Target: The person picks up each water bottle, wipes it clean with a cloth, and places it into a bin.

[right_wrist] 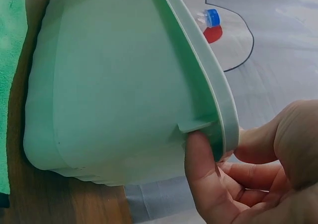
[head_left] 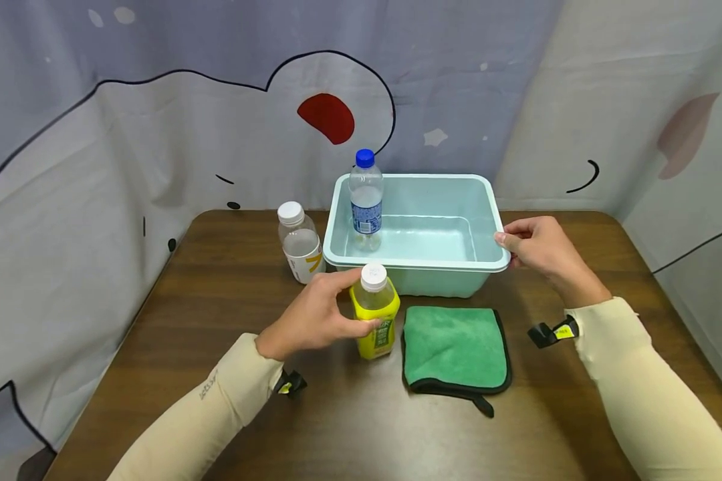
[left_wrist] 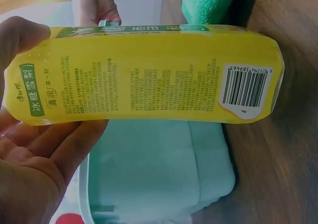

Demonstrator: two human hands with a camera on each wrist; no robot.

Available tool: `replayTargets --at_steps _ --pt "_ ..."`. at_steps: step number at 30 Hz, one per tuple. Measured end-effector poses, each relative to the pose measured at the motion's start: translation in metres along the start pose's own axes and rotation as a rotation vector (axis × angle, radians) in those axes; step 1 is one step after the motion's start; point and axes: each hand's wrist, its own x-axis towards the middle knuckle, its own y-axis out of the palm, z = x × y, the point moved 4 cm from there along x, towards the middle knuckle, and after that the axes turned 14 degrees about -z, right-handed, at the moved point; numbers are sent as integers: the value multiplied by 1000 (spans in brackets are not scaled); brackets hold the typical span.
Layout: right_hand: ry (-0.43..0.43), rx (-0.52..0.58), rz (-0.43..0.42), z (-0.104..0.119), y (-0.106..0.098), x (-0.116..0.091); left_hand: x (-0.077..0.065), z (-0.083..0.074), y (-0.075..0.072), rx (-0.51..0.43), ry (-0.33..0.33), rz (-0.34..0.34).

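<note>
Beige fabric sleeves (head_left: 644, 374) lie nearest; the left hand (head_left: 315, 314) pinches a yellow-wrapped clear plastic bottle (head_left: 378, 306), likely for upright control, in front of a pale-green rectangular plastic basin (head_left: 424, 280), which the right hand (head_left: 546, 254) pinches at one end, seemingly steadying it.

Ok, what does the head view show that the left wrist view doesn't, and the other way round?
Only the head view shows the blue-capped bottle standing inside the pale green tub and the white-labelled bottle standing outside it. Only the left wrist view shows the barcode on the side of the yellow bottle. Both show that yellow bottle held in the left grip, the right grip at the tub, and the green cloth.
</note>
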Motion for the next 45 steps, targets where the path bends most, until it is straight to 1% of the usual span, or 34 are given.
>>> replayTargets --at_steps 4,8,12,16,19,23,29,31,35,41,45 --pt "-40 -73 -25 2 1 -2 -1 4 0 -14 -40 30" --pt "-109 -180 -79 8 1 -8 -1 7 0 -13 -73 47" --pt "-163 -264 -133 14 1 -13 -2 9 0 -11 -69 51" --pt "-218 -325 -162 17 1 -18 -2 10 0 -17 -59 45" --pt "-276 -371 -183 19 3 -24 -4 11 -1 -21 -60 42" --pt "-352 -415 -191 22 4 -34 -4 11 -1 -19 -48 38" --pt "-447 -479 -155 25 13 -50 -3 12 0 -29 -59 46" --pt "-496 -488 -164 25 16 -57 -4 13 0 -26 -68 53" --pt "-626 -480 -222 29 22 -69 -4 13 -1 -20 -76 60" --pt "-834 -493 -286 34 30 -84 -3 12 -1 -44 -61 55" --pt "-968 -500 -300 36 40 -99 -3 12 -1 -39 -55 51"
